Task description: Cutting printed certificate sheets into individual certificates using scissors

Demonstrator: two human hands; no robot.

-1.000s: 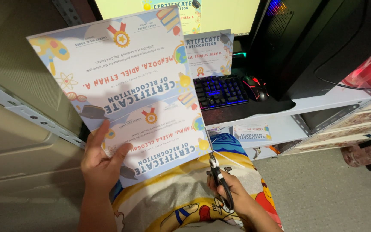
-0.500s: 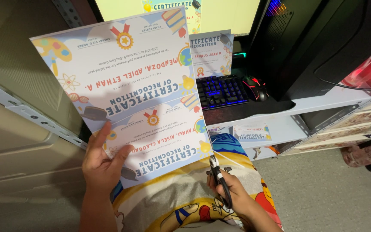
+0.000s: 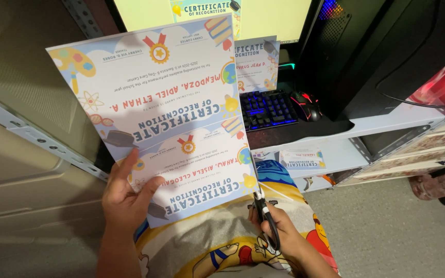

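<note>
So the left hand (image 3: 124, 198) pinches the lower left edge of a printed certificate sheet (image 3: 160, 113), thumb on the front and fingers behind, holding it up over the lap. The right hand (image 3: 279, 231) is wrapped around black scissors (image 3: 263, 216), whose blades meet the sheet's bottom right edge. The raised sheet blocks most of the view behind it. Just beside it on the bench (image 3: 387, 121) sit a backlit keyboard (image 3: 269, 109) and a mouse (image 3: 305, 104), with a monitor (image 3: 207, 15) above and a dark computer tower (image 3: 382, 46) to the right.
</note>
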